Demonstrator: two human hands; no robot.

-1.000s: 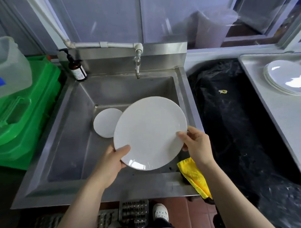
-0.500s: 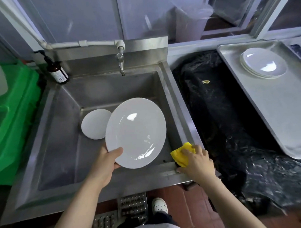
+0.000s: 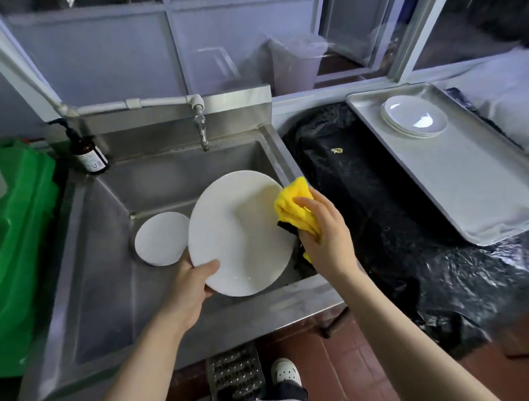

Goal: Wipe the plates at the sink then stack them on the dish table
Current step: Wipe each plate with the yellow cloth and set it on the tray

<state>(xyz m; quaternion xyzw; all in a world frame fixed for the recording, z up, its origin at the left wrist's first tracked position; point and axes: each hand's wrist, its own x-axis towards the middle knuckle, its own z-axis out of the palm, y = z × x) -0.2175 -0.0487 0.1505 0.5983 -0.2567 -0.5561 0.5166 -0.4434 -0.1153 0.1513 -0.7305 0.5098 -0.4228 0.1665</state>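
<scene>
Over the sink (image 3: 114, 235), the left hand (image 3: 190, 288) grips the tilted plate (image 3: 239, 234), face toward the camera, while the right hand (image 3: 326, 235) clutches the yellow cloth (image 3: 293, 205) against its right rim.

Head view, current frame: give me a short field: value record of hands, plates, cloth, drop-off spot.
left hand: left hand grips the lower rim of the large white plate, tilted over the sink
right hand: right hand holds the yellow cloth bunched against the plate's right edge
still in sink: small white plate on the basin floor, left of the held plate
stacked: plate stack on the metal tray, far right
tap: faucet, no water visible
</scene>
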